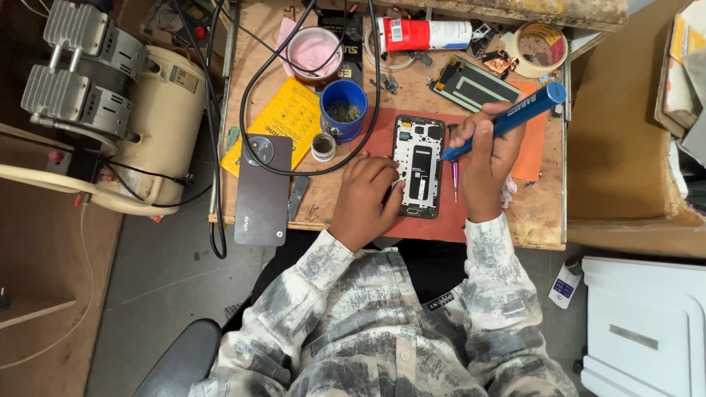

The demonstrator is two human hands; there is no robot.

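An opened phone [418, 166] with its back removed lies face down on a red mat [441, 220]. My left hand [365, 198] rests on the phone's left edge and holds it steady. My right hand [487, 163] grips a blue electric screwdriver [509, 117], with its tip touching the phone's upper right corner. A small pink-handled screwdriver [454, 176] lies on the mat between the phone and my right hand.
A phone back cover [262, 187] lies at the bench's left edge beside a yellow card [283, 117]. A blue cup [343, 106], pink tub [314, 50], red-and-white tube [426, 33], tape roll [540, 48] and another phone frame [474, 84] crowd the back. A compressor [110, 103] stands left.
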